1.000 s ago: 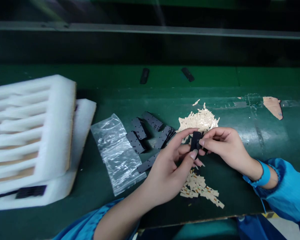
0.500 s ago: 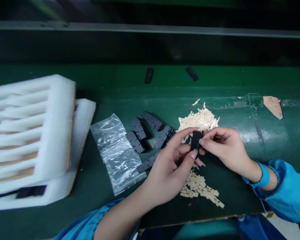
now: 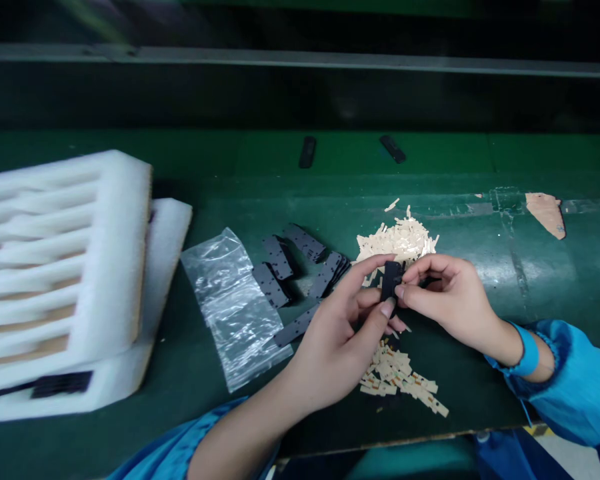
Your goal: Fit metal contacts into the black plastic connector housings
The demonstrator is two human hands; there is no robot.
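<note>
My left hand (image 3: 337, 340) grips a small flat black plate (image 3: 391, 279) between thumb and fingers, held up over the bench. At the plate's right edge, the thumb and index finger of my right hand (image 3: 443, 293) are pinched together; anything between those fingertips is too small to make out. Just behind my hands lies a heap of cream-coloured strips (image 3: 400, 237). A smaller pile of cream strips with brownish bands (image 3: 400, 380) sits in front, below the held plate. Left of my left hand, several dark plates (image 3: 327, 273) lie in overlapping stacks.
A clear plastic bag (image 3: 235, 310) lies flat beside the dark plates. White slotted foam trays (image 3: 123, 253) are stacked at the left. Two black pieces, one upright (image 3: 307, 152) and one slanted (image 3: 393, 149), rest at the back. A torn brown scrap (image 3: 546, 215) lies at right.
My hands stay almost in place, with the right fingertips shifted very slightly left at the plate's edge. Both black pieces at the back appear a little further right.
</note>
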